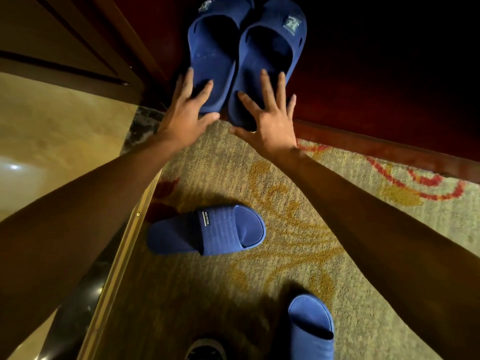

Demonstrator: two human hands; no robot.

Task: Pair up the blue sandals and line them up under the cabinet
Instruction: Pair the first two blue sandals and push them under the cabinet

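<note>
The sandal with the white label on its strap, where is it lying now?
The labelled sandal lies alone on the carpet, left of centre in the head view, beside the gold strip and nearer the person than the pair.

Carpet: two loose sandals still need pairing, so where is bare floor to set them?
Free: carpet between the ribbed sandal and the cabinet's wooden edge, right of the hands. Crowded: under the cabinet at left, where both hands press the first pair.

Two sandals [244, 61] lie side by side under the cabinet [389, 152]. Nearer, on the carpet [298, 203], one sandal [207, 231] lies left, another sandal [311, 326] nearer right.
</note>
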